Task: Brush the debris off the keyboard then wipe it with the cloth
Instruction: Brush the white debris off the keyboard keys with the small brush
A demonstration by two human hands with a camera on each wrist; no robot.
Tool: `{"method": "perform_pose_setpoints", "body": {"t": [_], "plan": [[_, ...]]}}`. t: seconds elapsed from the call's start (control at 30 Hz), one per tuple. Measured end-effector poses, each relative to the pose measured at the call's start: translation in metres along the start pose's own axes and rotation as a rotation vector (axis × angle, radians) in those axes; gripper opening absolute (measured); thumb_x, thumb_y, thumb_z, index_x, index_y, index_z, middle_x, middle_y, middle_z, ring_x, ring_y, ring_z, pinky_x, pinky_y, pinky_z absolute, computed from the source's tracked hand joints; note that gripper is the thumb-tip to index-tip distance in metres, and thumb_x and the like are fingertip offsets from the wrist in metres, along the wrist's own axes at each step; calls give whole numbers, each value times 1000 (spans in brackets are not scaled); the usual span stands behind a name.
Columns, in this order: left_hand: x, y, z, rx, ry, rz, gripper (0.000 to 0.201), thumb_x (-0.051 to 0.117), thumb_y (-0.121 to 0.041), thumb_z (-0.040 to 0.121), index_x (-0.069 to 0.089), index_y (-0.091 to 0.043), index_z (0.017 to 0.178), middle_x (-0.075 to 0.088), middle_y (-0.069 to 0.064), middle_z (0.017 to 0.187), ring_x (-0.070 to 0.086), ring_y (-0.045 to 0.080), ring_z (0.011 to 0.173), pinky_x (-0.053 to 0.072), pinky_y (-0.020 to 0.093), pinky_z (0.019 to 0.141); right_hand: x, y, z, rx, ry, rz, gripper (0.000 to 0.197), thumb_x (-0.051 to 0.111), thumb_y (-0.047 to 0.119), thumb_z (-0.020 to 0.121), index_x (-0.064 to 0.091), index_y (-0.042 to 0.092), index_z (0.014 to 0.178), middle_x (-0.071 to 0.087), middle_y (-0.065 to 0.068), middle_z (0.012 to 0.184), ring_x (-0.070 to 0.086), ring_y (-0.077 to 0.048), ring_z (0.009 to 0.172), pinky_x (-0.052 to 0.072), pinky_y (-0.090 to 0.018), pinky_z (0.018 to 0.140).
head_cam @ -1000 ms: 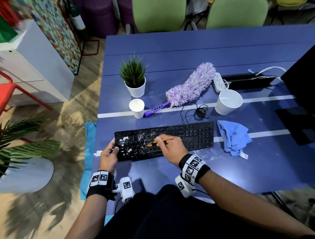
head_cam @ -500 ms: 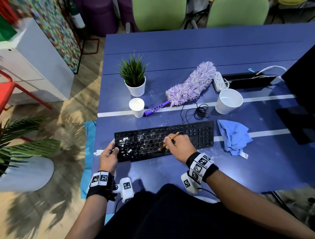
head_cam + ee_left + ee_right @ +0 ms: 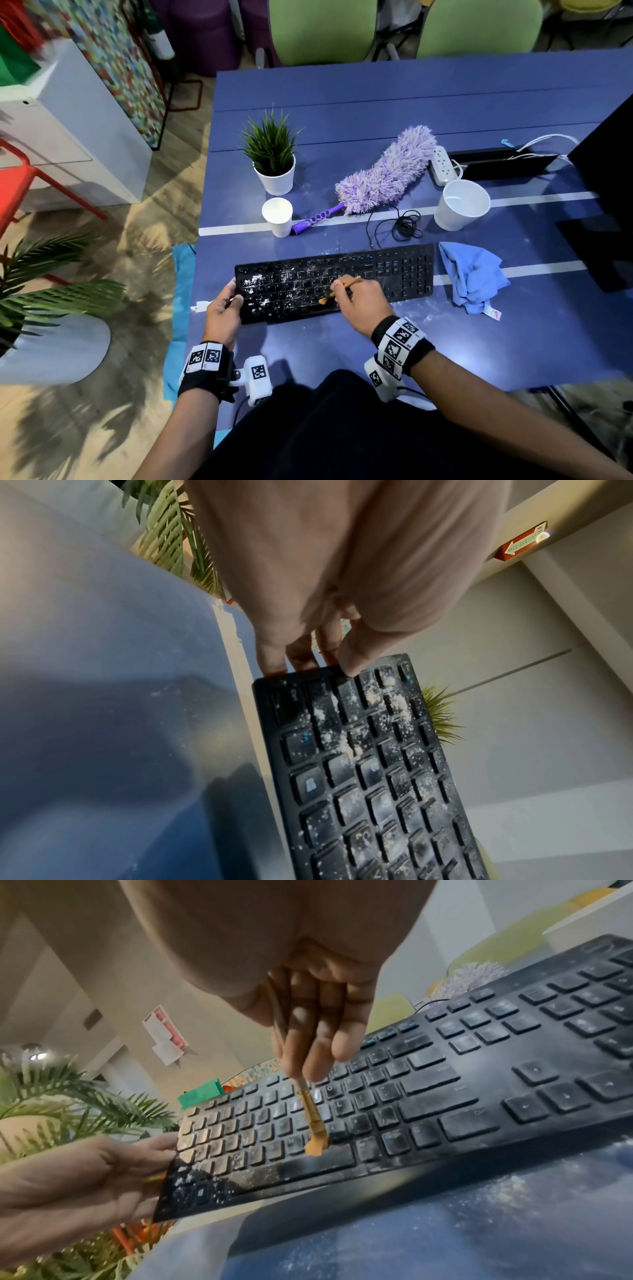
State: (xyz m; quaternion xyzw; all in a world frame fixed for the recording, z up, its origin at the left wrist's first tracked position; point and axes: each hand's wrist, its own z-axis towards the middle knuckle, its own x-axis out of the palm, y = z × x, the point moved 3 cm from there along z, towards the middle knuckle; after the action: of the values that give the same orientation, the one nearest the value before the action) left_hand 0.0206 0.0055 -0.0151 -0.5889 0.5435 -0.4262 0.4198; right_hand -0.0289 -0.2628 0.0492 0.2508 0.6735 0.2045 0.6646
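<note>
Your left hand [image 3: 222, 310] grips the left end of the flat black plastic keyboard [image 3: 383, 270], thumb on top and fingers [image 3: 301, 656] curled under its edge, lifting that end off the dark blue table [image 3: 376, 102]. Your right hand [image 3: 363, 305] pinches a thin wooden-handled brush [image 3: 313, 1123], its orange bristles touching the keys just above the space bar. White crumbs [image 3: 373, 696] lie thickest over the left keys. The crumpled light blue cloth [image 3: 471, 279] rests on the table, just beside the keyboard's right end.
</note>
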Motion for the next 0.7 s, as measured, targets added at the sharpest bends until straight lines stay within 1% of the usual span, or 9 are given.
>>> {"method": "perform_pose_setpoints", "body": {"t": [0.07,0.13,0.2,0.27,0.4,0.47,0.53,0.6,0.7], "plan": [[1,-1,-1,5,6,7,51,36,15,95,65,-24,112,74,-16,100,57,21,108,37,47,109,2,4,-2,-44,23,9,50,28,43,95,67,13,85,72,-7,75,67,-28,71,52,-36,72],[0,1,-1,-7,3,5,51,36,15,95,65,-24,111,74,-16,99,57,20,107,37,49,109,7,13,-2,-104,62,87,49,34,40,98,71,11,84,74,-4,82,68,-23,71,53,-34,74],[0,2,-1,-17,-5,3,50,36,14,96,65,-24,111,74,-16,99,57,21,108,36,51,110,14,22,-2,-145,130,142,45,38,39,100,73,12,94,75,-3,89,69,-18,76,54,-30,78],[0,2,-2,-21,-9,3,50,37,14,96,65,-24,112,75,-16,98,57,21,108,36,52,110,18,31,-4,-194,175,140,36,42,32,102,72,11,99,74,-2,93,67,-18,78,51,-28,78],[1,0,-2,-7,-2,6,51,37,15,95,65,-24,112,74,-16,100,57,22,110,36,53,112,15,33,-4,-181,84,119,41,39,34,101,73,11,98,74,-1,94,65,-18,70,53,-33,74],[-1,1,0,-9,-5,14,51,38,15,95,66,-24,112,74,-13,103,57,22,111,36,55,113,18,39,-4,-194,142,161,36,42,32,102,73,13,101,75,-2,96,67,-16,77,54,-29,79],[-2,3,2,-11,2,22,49,40,14,95,67,-23,113,73,-10,107,58,22,111,36,57,112,26,47,-5,-194,229,250,31,47,32,100,72,14,107,75,-1,104,69,-12,90,53,-25,88],[-1,2,1,-13,8,19,48,40,13,95,66,-23,113,73,-10,106,58,23,110,36,57,112,31,50,-6,-191,244,282,30,49,33,99,72,15,109,74,0,107,69,-12,95,54,-28,92],[1,-1,-1,-16,4,8,49,40,14,95,67,-25,110,74,-14,102,58,22,110,37,54,112,25,50,-3,-211,202,213,34,42,33,101,70,13,103,73,-3,97,67,-19,87,55,-36,85]]}}
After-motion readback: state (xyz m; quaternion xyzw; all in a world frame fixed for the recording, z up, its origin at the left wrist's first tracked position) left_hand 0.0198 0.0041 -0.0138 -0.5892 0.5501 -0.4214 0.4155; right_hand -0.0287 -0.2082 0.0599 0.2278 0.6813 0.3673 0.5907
